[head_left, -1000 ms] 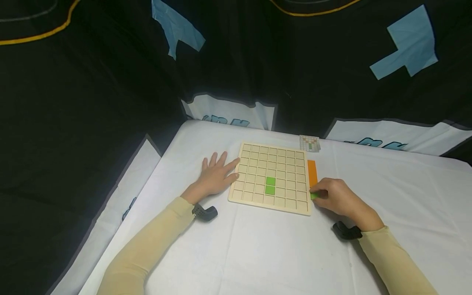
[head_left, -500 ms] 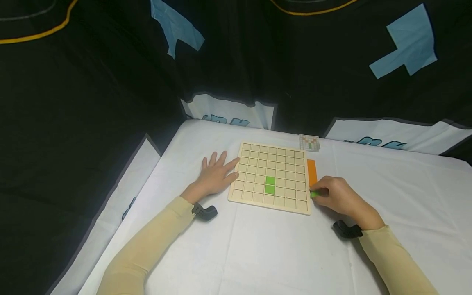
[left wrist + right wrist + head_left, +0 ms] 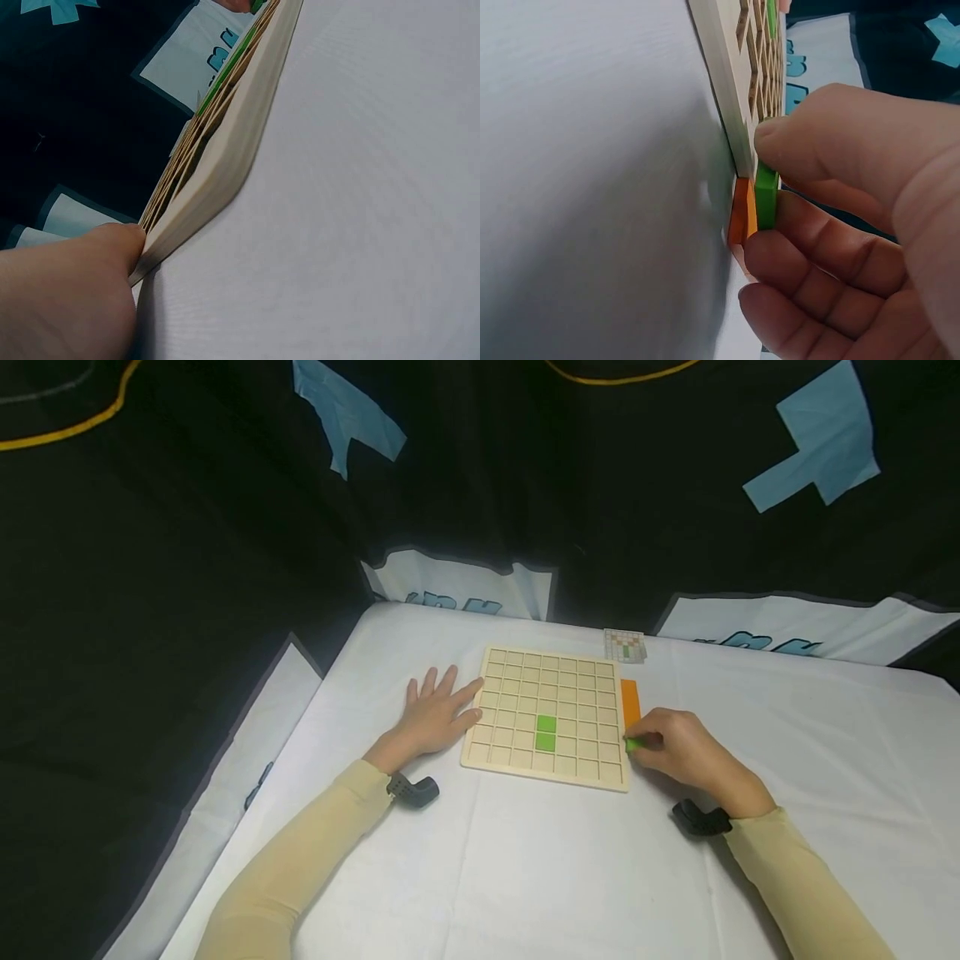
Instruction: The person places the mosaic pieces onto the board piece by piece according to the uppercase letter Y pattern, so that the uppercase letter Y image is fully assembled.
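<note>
A pale wooden grid board [image 3: 510, 760] lies flat on the white-covered table. Two green square tiles [image 3: 546, 732] sit in neighbouring cells near its lower middle. My left hand [image 3: 429, 718] lies with fingers spread, its thumb and forefinger touching the board's left edge. At the board's right edge, my right hand [image 3: 678, 752] pinches a green tile [image 3: 766, 196] between thumb and fingers. Just beyond that hand an orange piece [image 3: 630, 700] lies alongside the board; the right wrist view shows the orange behind the held tile.
A small card [image 3: 625, 646] printed with a coloured grid lies beyond the board's far right corner. White cloth [image 3: 562, 877] covers the table, and a black curtain [image 3: 480, 468] with blue patches hangs behind it.
The right hand has lifted slightly, with the green tile held between its fingers. The left hand stays at the board's edge. The head view has shifted a little.
</note>
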Action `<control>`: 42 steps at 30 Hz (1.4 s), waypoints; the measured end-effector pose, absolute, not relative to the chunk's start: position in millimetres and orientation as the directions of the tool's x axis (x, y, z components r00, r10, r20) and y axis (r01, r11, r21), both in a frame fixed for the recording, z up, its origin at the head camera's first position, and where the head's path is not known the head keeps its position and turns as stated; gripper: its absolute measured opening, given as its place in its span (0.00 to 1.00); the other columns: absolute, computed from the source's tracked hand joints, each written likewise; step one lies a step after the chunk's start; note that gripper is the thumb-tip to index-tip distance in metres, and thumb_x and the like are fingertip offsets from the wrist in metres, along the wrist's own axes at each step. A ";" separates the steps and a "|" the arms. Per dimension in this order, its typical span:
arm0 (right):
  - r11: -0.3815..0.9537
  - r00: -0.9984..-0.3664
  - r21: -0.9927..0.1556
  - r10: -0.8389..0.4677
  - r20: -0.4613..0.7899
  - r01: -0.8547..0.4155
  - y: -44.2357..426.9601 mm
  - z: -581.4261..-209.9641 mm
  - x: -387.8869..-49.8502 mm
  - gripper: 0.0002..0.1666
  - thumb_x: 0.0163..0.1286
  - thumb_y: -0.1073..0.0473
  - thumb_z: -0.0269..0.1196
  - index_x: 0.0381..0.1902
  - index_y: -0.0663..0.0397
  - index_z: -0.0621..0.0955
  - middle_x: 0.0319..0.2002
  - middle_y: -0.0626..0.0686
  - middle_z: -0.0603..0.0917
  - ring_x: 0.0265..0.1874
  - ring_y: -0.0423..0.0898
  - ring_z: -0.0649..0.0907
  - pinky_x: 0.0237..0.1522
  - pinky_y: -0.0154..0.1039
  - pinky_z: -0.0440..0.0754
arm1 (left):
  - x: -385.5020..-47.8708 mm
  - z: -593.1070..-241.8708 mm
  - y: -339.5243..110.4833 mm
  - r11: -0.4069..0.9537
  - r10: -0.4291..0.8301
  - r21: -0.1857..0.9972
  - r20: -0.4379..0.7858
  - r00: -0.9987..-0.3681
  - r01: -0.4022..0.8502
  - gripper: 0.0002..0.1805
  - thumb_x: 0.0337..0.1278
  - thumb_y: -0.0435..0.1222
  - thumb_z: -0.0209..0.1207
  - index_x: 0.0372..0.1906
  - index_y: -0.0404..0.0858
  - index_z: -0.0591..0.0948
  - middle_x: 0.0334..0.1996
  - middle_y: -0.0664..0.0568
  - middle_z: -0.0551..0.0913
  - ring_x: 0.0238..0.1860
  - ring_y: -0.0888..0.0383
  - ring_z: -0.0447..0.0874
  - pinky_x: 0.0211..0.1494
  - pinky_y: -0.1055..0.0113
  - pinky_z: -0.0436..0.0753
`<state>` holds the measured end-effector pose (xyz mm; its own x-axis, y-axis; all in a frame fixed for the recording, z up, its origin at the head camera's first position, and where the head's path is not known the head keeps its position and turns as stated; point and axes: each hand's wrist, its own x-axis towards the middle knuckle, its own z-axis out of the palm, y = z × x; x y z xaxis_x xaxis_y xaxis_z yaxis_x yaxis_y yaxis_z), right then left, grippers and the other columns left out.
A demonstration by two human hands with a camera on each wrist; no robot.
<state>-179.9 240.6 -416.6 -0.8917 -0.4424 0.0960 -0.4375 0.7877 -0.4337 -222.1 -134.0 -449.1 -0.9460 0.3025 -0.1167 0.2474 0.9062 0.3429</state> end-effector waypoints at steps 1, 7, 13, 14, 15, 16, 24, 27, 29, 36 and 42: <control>0.786 -0.891 -0.434 -0.443 0.099 -0.440 240.3 -416.5 -180.6 0.13 0.56 0.69 0.73 0.41 0.61 0.90 0.34 0.52 0.87 0.31 0.43 0.76 0.33 0.34 0.76 | -222.6 -449.1 -134.1 0.906 0.302 0.342 -0.116 -0.946 0.247 0.34 0.76 0.57 0.42 0.82 0.55 0.57 0.83 0.38 0.43 0.83 0.32 0.32 0.79 0.30 0.35; 0.785 -0.892 -0.439 -0.442 0.097 -0.437 236.9 -415.9 -183.8 0.12 0.57 0.68 0.73 0.41 0.61 0.90 0.35 0.53 0.88 0.31 0.43 0.77 0.34 0.35 0.79 | -224.1 -449.8 -134.6 0.908 0.299 0.342 -0.121 -0.946 0.243 0.34 0.76 0.57 0.42 0.82 0.55 0.57 0.84 0.39 0.43 0.83 0.32 0.31 0.80 0.30 0.34; 0.775 -0.888 -0.448 -0.445 0.113 -0.445 230.3 -414.6 -190.1 0.12 0.57 0.69 0.73 0.41 0.61 0.90 0.35 0.54 0.89 0.31 0.44 0.78 0.35 0.36 0.79 | -224.3 -452.0 -134.6 0.905 0.298 0.350 -0.120 -0.947 0.241 0.34 0.76 0.57 0.42 0.82 0.56 0.56 0.84 0.39 0.42 0.83 0.32 0.31 0.80 0.30 0.34; 0.774 -0.887 -0.449 -0.447 0.114 -0.447 228.9 -414.8 -191.6 0.12 0.57 0.69 0.73 0.41 0.61 0.90 0.35 0.54 0.88 0.31 0.44 0.77 0.34 0.35 0.78 | -224.3 -452.5 -134.5 0.905 0.298 0.352 -0.121 -0.947 0.240 0.34 0.76 0.57 0.42 0.82 0.56 0.56 0.84 0.39 0.42 0.83 0.32 0.31 0.80 0.30 0.34; 0.771 -0.887 -0.455 -0.448 0.113 -0.446 227.1 -415.3 -193.2 0.12 0.57 0.69 0.73 0.42 0.61 0.90 0.35 0.54 0.88 0.30 0.44 0.77 0.33 0.34 0.77 | -224.2 -453.1 -134.6 0.905 0.297 0.352 -0.123 -0.947 0.238 0.34 0.76 0.57 0.42 0.82 0.56 0.56 0.84 0.39 0.42 0.83 0.32 0.31 0.80 0.30 0.34; 0.769 -0.888 -0.460 -0.448 0.107 -0.443 225.1 -415.3 -194.5 0.13 0.57 0.69 0.72 0.42 0.62 0.90 0.36 0.54 0.88 0.30 0.44 0.76 0.32 0.33 0.76 | -224.0 -453.6 -134.4 0.905 0.297 0.352 -0.123 -0.947 0.238 0.34 0.76 0.57 0.42 0.82 0.56 0.56 0.84 0.39 0.42 0.83 0.32 0.31 0.80 0.30 0.34; 0.744 -0.875 -0.485 -0.471 0.110 -0.461 207.7 -413.7 -205.5 0.13 0.59 0.69 0.71 0.43 0.63 0.89 0.37 0.55 0.89 0.29 0.42 0.76 0.31 0.33 0.75 | -222.7 -452.3 -133.9 0.904 0.300 0.352 -0.115 -0.947 0.244 0.34 0.76 0.57 0.43 0.82 0.55 0.57 0.84 0.38 0.43 0.83 0.32 0.32 0.80 0.30 0.35; 0.729 -0.863 -0.480 -0.487 0.136 -0.487 200.1 -413.1 -211.1 0.13 0.58 0.69 0.71 0.44 0.63 0.89 0.39 0.57 0.90 0.31 0.43 0.78 0.34 0.35 0.78 | -223.0 -450.7 -134.3 0.903 0.301 0.350 -0.108 -0.947 0.247 0.34 0.76 0.57 0.43 0.82 0.55 0.57 0.84 0.38 0.43 0.83 0.32 0.32 0.80 0.30 0.35; 0.716 -0.853 -0.483 -0.500 0.147 -0.503 195.3 -413.7 -214.2 0.14 0.58 0.69 0.71 0.44 0.64 0.89 0.40 0.57 0.90 0.33 0.45 0.80 0.37 0.37 0.80 | -223.1 -450.4 -134.4 0.904 0.302 0.348 -0.109 -0.947 0.248 0.35 0.76 0.57 0.43 0.82 0.55 0.57 0.84 0.38 0.43 0.83 0.32 0.32 0.80 0.30 0.35; 0.681 -0.828 -0.497 -0.539 0.156 -0.538 180.5 -416.3 -222.2 0.14 0.58 0.70 0.69 0.44 0.64 0.89 0.41 0.58 0.90 0.38 0.48 0.83 0.43 0.43 0.82 | -224.1 -451.5 -134.6 0.905 0.303 0.344 -0.110 -0.946 0.250 0.35 0.76 0.57 0.42 0.82 0.55 0.57 0.83 0.38 0.43 0.83 0.32 0.32 0.79 0.29 0.35; 0.686 -0.822 -0.475 -0.542 0.171 -0.551 170.8 -416.4 -226.4 0.14 0.58 0.68 0.70 0.43 0.63 0.90 0.41 0.57 0.91 0.37 0.47 0.83 0.42 0.42 0.82 | -222.9 -450.3 -133.8 0.904 0.303 0.349 -0.112 -0.946 0.248 0.35 0.75 0.57 0.42 0.82 0.55 0.57 0.83 0.38 0.43 0.83 0.32 0.32 0.80 0.30 0.35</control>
<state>-226.4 170.8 -416.4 -0.8225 -0.5423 0.1715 -0.5513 0.6859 -0.4750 -222.9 -133.8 -450.3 -0.9464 0.3029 -0.1119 0.2478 0.9036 0.3495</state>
